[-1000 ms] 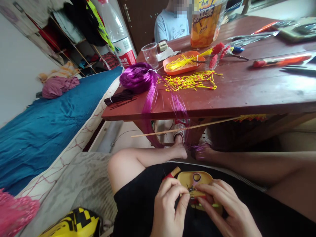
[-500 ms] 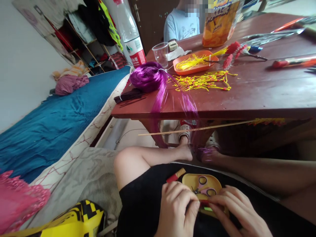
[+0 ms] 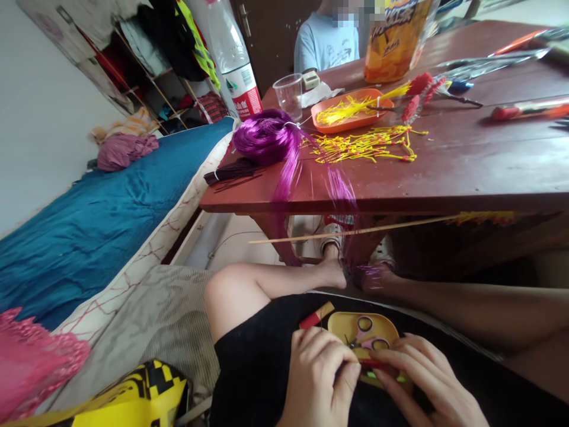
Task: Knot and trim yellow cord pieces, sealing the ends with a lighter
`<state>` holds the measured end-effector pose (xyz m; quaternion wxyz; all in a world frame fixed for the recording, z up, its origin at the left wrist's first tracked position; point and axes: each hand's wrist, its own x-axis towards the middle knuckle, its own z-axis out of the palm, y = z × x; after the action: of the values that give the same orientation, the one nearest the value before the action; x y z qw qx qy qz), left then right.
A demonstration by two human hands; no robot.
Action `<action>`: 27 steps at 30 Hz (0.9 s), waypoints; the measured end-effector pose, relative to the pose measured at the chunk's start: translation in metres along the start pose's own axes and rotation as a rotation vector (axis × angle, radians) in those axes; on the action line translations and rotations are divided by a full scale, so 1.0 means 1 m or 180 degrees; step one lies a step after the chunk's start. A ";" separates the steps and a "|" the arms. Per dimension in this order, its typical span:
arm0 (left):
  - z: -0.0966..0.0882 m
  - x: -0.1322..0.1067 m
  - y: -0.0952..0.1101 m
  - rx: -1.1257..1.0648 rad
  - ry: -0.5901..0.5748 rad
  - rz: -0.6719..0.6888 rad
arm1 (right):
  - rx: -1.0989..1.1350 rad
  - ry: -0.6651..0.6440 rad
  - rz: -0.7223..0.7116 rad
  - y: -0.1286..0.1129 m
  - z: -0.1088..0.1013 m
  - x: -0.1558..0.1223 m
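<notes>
On my lap, my left hand (image 3: 317, 373) is closed, thumb pressed to the bent forefinger. Close beside it, my right hand (image 3: 429, 379) pinches as well. Between the two sets of fingertips runs a thin red strip (image 3: 370, 362); its exact kind is too small to tell. Below and behind the hands lies a yellow tray (image 3: 340, 321) holding pink-handled scissors (image 3: 368, 343), with something bright green partly hidden by my right fingers. A red and tan piece (image 3: 316, 315) rests just beyond my left hand.
The red-brown table (image 3: 444, 184) carries a purple fibre bundle (image 3: 262, 136), yellow red-tipped stems (image 3: 367, 145), an orange tray (image 3: 329, 126), a clear cup (image 3: 291, 98) and a bottle (image 3: 235, 71). A thin stick (image 3: 355, 233) juts out below its edge. A person (image 3: 326, 47) sits across.
My right fingers have shifted slightly at the red strip, and more bright green shows beside them. My left hand stays nearly still.
</notes>
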<state>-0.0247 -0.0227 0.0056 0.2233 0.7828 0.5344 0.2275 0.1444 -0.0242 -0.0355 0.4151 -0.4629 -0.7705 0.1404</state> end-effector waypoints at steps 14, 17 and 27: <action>0.001 0.000 0.000 -0.0023 0.0010 -0.0005 | 0.0153 0.0101 -0.0066 -0.011 0.001 0.011; 0.000 0.000 0.000 0.0002 0.0005 0.0014 | 0.0161 0.0037 -0.0025 -0.008 0.000 0.009; 0.008 -0.005 -0.004 -0.0216 0.0235 -0.0075 | 0.0038 -0.0033 -0.0109 -0.008 0.003 0.006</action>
<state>-0.0243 -0.0267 -0.0038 0.2325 0.7595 0.5434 0.2715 0.1362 -0.0228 -0.0298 0.4163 -0.4463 -0.7796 0.1403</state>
